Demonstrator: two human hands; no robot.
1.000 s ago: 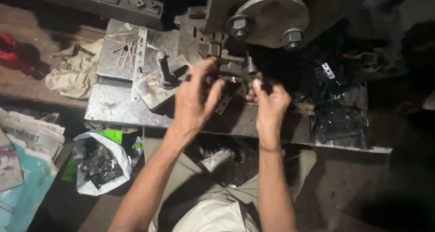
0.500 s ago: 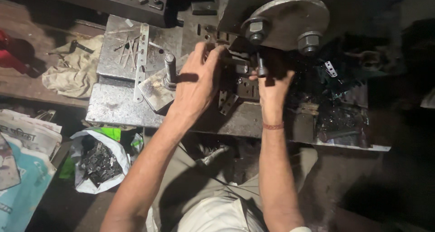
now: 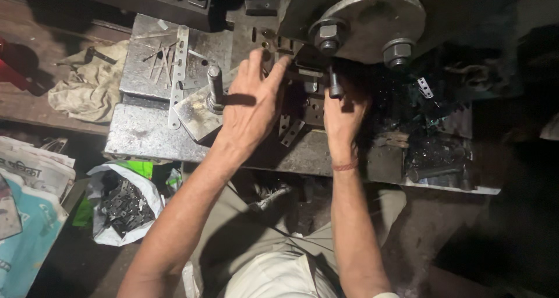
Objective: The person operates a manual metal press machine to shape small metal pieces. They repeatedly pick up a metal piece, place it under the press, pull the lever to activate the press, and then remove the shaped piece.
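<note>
Left hand [image 3: 251, 109] spreads open, fingertips steadying the die block [image 3: 303, 100], while the right hand [image 3: 343, 114] is clamped around the upright pin [image 3: 333, 82], bracing it.

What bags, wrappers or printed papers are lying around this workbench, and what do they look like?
White plastic bag: on the floor below the bench's left end, open, crumpled, filled with small dark metal pieces.
Green wrapper: tucked just behind that bag, bright green.
Folded newspapers: far left, pale sheets with dark print.
Light-blue printed sack: bottom left corner, flat, blue and white.
No screens or signs show.
</note>
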